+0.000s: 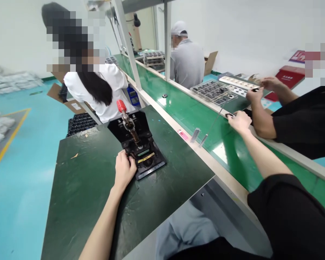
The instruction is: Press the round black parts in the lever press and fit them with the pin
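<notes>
My left hand (124,168) is closed against the left side of a black toggle-clamp fixture (151,164), its fingertips partly hidden. The fixture has a red-tipped lever (121,106) standing up and a yellow strip (146,158) across its base. My right arm stretches over the green conveyor belt (184,119) to its far side. There my right hand (240,122) pinches a small dark round part (229,115), mostly covered by the fingers. Another small dark round part (164,95) lies farther up the belt.
The fixture stands on a dark green table (83,187). A pink item (182,134) and upright metal pieces (195,135) line the belt's near rail. Across it are a clear compartment tray (211,90) and a co-worker's hands (256,94) holding a dark part. Two more people sit beyond.
</notes>
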Action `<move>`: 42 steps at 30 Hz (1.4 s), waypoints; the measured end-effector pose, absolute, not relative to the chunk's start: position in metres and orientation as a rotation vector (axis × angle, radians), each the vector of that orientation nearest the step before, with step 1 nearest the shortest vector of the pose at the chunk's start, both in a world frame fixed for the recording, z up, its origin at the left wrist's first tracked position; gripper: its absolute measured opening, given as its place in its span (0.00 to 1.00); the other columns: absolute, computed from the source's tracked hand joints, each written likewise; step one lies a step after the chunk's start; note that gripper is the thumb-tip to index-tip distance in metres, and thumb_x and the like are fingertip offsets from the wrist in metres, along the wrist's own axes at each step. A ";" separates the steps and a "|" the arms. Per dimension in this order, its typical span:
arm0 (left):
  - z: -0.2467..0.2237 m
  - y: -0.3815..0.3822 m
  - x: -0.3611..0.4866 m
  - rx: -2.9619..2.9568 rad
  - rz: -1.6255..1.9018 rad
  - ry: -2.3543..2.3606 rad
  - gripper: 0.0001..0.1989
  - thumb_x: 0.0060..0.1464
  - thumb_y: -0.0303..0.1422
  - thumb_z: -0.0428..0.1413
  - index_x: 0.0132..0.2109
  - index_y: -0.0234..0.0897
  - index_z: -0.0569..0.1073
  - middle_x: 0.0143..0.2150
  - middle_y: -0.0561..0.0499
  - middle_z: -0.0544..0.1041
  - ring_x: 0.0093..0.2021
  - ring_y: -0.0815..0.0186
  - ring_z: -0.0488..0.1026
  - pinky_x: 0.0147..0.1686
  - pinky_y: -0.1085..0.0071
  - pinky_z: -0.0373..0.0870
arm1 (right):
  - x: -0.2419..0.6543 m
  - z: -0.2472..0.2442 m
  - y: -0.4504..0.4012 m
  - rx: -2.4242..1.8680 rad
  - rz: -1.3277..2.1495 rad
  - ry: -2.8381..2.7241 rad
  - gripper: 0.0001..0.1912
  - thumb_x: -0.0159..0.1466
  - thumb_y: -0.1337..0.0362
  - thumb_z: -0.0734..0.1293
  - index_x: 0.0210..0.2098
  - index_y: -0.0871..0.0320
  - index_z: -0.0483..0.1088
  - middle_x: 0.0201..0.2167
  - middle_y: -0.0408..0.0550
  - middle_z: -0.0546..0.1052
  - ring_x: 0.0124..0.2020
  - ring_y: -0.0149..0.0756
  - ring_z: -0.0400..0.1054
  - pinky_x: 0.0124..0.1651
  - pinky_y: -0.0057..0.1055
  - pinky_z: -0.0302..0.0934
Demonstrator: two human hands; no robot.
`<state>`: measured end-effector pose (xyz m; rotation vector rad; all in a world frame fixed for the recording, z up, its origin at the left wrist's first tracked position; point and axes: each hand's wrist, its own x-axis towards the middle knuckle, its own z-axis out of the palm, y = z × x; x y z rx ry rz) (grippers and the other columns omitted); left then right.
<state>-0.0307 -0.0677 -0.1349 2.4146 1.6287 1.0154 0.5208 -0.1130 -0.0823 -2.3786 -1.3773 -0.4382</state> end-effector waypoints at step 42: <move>-0.135 -0.084 -0.028 2.509 0.953 1.614 0.10 0.61 0.24 0.46 0.47 0.37 0.67 0.47 0.38 0.74 0.49 0.52 0.74 0.48 0.54 0.75 | 0.351 -0.138 -0.270 -1.845 -0.580 -1.800 0.14 0.75 0.60 0.57 0.45 0.58 0.73 0.33 0.48 0.80 0.34 0.37 0.74 0.31 0.30 0.60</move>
